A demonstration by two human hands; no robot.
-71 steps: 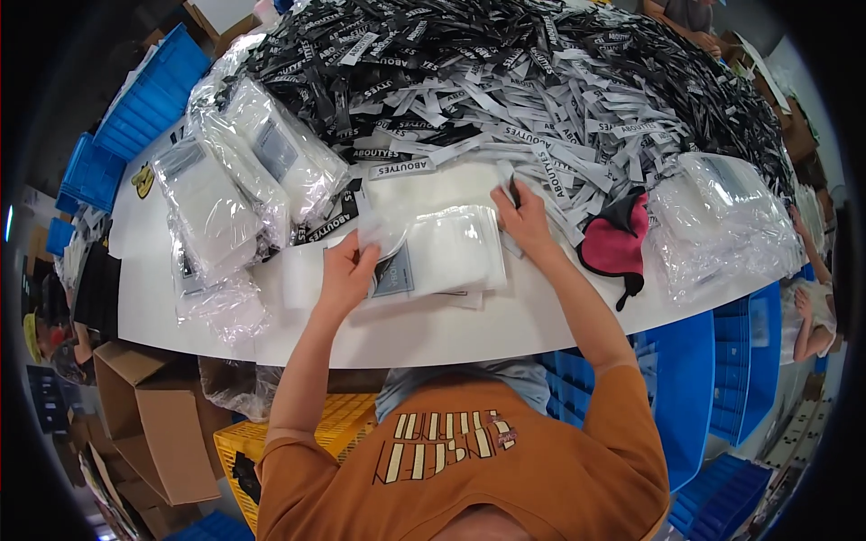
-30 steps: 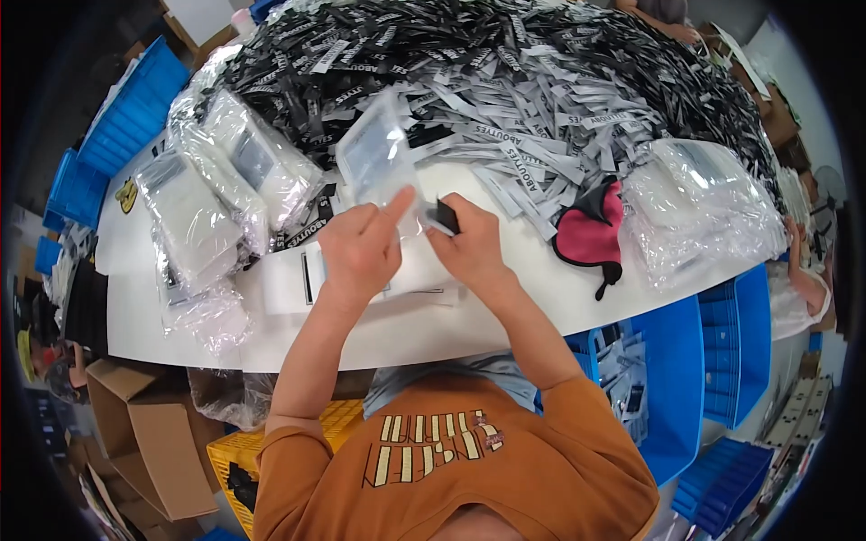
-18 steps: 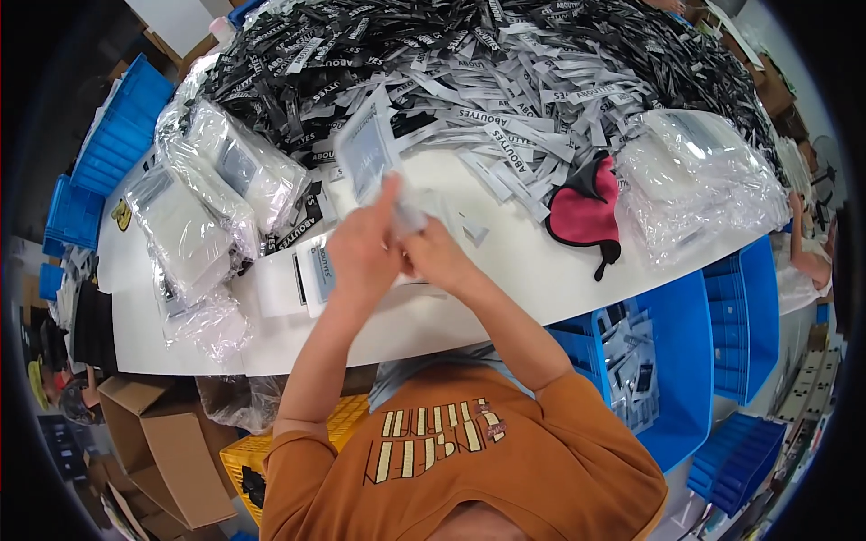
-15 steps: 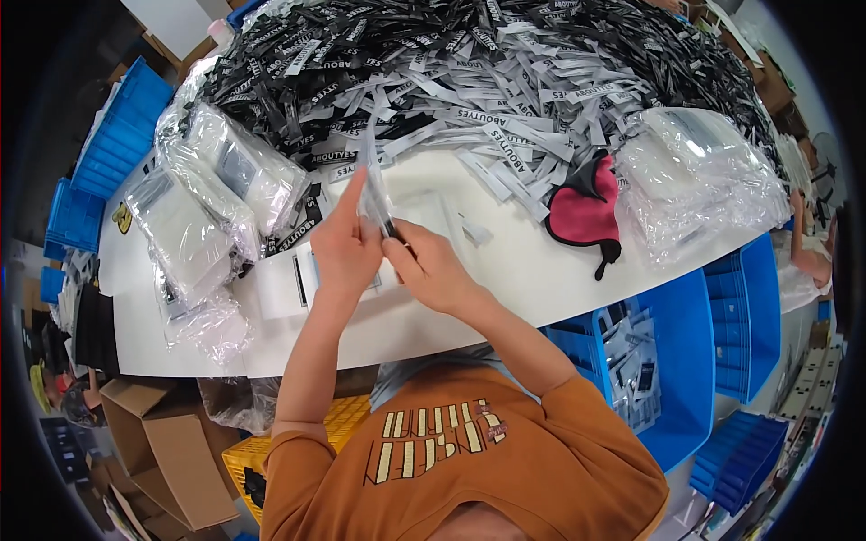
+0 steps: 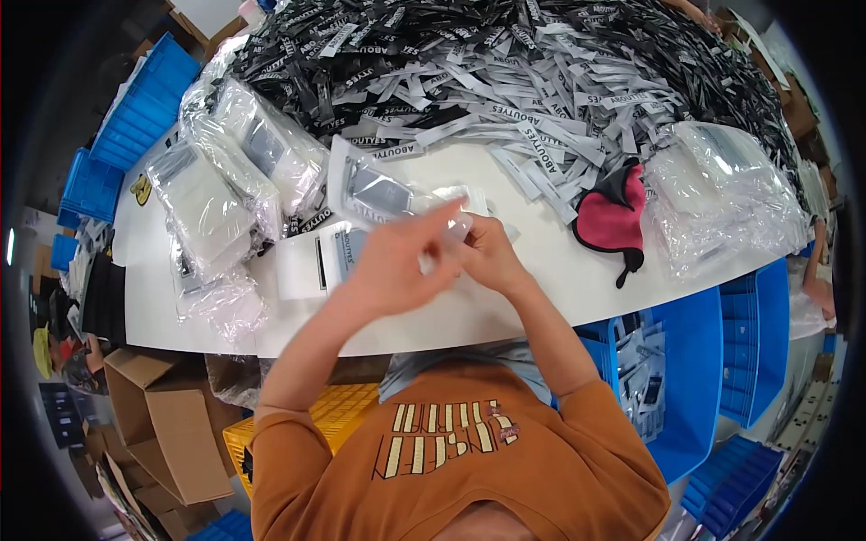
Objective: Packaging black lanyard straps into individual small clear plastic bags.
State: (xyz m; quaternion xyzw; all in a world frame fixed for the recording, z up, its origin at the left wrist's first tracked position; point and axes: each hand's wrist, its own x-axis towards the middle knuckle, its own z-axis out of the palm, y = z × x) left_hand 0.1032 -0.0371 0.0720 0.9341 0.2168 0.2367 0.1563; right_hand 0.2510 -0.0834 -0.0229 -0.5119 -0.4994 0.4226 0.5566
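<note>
A clear plastic bag (image 5: 374, 192) with a dark printed panel slants above the table, its near part behind my left hand (image 5: 404, 266). That hand is smeared by motion; a forefinger points right across the bag's end, and what its other fingers do is unclear. My right hand (image 5: 494, 260) is closed in a pinch at the bag's right end. Beneath my left wrist lies a white flat packet (image 5: 302, 266) beside a blue-grey printed card (image 5: 347, 245). A small whitish piece (image 5: 505, 230) shows just past my right fingers.
Black and white printed strips (image 5: 505, 81) heap over the table's far side. Clear-wrapped white packs (image 5: 203, 198) sit left, more wrapped packs (image 5: 722, 198) right, near a pink-and-black cloth pouch (image 5: 612, 221). Blue bins (image 5: 690, 370), a yellow crate (image 5: 338, 410) and a cardboard box (image 5: 185, 442) stand below.
The bag, earlier edge-on and upright, now leans left with its printed panel showing. My left hand has swung right and lower, close to my right hand, which moved slightly right.
</note>
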